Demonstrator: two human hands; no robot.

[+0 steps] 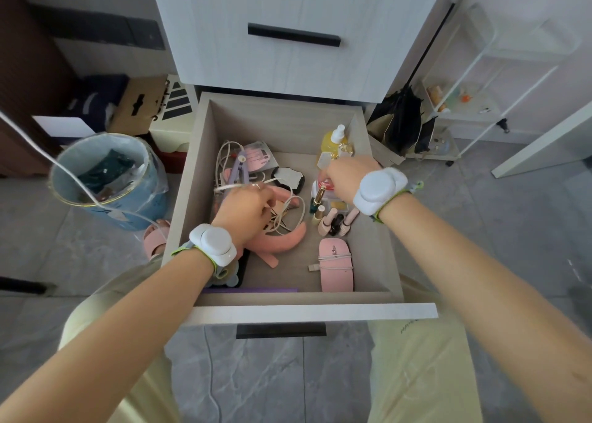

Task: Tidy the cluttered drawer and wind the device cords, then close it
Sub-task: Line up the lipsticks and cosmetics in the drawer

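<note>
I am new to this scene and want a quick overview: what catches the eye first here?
Two hands reach into the open drawer: the left hand grips tangled white cords on its left side, and the right hand is among small bottles on its right. At the front right lies a pink device with its cord already wound round it.

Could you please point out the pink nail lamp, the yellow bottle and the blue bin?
pink nail lamp (336, 278): head view, on its pink top.
yellow bottle (330, 145): head view, on its yellow body.
blue bin (141, 206): head view, on its outer wall.
</note>
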